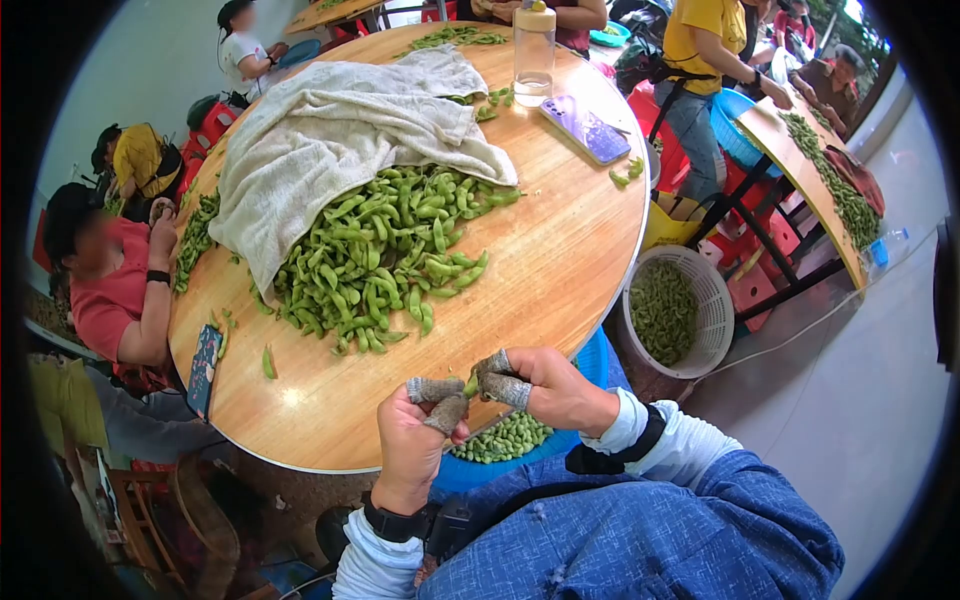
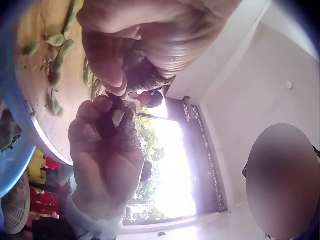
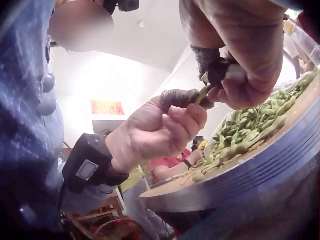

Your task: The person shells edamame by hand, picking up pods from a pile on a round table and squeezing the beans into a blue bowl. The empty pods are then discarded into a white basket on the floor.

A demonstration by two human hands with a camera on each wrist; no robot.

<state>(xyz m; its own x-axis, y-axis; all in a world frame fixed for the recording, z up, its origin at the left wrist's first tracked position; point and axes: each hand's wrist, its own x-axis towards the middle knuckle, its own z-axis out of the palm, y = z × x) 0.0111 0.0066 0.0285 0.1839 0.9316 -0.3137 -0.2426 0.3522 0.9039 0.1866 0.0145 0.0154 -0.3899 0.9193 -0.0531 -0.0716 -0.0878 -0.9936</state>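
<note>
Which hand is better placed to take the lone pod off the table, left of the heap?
Left, probably: in the head view, the left hand is nearer the lone pod, with the right hand farther off. Both pinch a second pod, so the left would first have to let go.

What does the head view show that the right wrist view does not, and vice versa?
Only the head view shows the purple phone and the pale basket of pods. Only the right wrist view shows the orange-red sign. Both views show the left hand and the right hand, with a green pod held between them, and the heap of pods on the table.
</note>
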